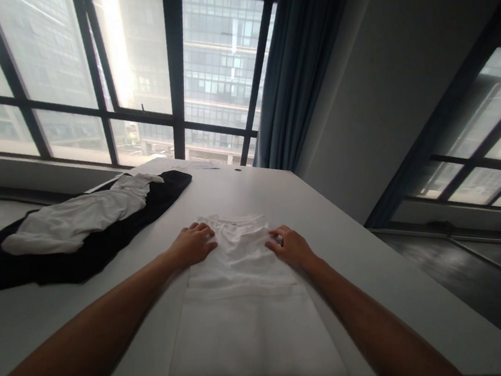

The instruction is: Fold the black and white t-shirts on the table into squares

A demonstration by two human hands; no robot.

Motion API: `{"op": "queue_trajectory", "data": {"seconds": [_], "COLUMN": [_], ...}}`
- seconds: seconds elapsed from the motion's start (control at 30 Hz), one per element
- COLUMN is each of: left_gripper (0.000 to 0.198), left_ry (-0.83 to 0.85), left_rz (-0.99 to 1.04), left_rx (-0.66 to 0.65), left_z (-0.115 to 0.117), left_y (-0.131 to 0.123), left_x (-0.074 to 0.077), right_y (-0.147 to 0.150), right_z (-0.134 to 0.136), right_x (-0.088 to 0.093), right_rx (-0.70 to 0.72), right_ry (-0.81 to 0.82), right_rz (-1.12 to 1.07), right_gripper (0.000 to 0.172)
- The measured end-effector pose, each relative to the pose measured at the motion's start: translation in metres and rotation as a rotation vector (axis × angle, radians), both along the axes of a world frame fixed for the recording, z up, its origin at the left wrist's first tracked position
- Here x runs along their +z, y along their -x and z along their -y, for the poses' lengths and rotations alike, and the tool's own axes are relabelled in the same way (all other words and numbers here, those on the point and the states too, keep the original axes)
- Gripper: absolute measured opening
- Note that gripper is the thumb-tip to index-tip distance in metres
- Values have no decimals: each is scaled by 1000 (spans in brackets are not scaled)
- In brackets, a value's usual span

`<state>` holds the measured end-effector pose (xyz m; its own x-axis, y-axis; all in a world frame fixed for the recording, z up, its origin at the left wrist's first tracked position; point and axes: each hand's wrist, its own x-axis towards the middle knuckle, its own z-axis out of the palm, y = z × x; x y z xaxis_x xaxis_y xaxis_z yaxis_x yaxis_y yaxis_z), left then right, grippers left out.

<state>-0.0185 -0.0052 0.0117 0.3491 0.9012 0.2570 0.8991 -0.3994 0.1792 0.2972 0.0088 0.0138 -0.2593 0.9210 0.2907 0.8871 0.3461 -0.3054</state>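
Note:
A white garment [245, 297] lies flat and lengthwise on the white table [326, 215], folded into a long strip with its collar end away from me. My left hand [193, 244] rests on the garment's upper left edge, fingers curled down onto the cloth. Across from it, my right hand [290, 246] sits on the upper right edge with its fingers bent and pressing on the fabric. Both forearms reach in from the bottom of the view. The garment's near end hangs over the table's front edge.
A black cloth [81, 249] lies on the table's left part with a crumpled white garment [77, 217] on top. Papers [193, 165] sit at the far edge. Large windows [138, 74] and a blue curtain [300, 67] stand behind; the table's right edge drops to dark floor [468, 272].

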Motion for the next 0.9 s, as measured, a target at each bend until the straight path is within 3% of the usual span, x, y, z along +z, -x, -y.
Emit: {"op": "queue_trajectory", "data": {"seconds": [0.1,0.17,0.23,0.37,0.47,0.57,0.7,0.83,0.9], "left_gripper": [48,49,48,46,42,35,35,42,44], "left_ry": [53,77,91,113,109,92,79,-10,-20], "left_rz": [-18,-26,-25,-17,8,40,50,1,-79], "left_rx": [54,78,100,133,154,207,291,297,220], "left_z": [-11,-22,-36,-61,-72,-77,-70,-40,-18], "left_y": [4,6,5,0,1,11,20,9,2], "left_x": [-6,-5,-1,8,14,17,18,20,19], "right_y": [-5,-9,-10,-5,-2,-1,4,14,18], "right_z": [-15,-26,-38,-57,-63,-64,-51,-25,-9], "right_x": [-9,-9,-5,10,14,5,-3,12,22], "right_rx": [-28,1,23,-12,3,-14,-90,-111,-51], "right_ry": [41,101,175,260,185,72,-5,-72,9], "right_rz": [-18,-38,-54,-103,-171,-244,-132,85,150], "right_gripper": [57,61,56,30,21,23,30,37,42]}}
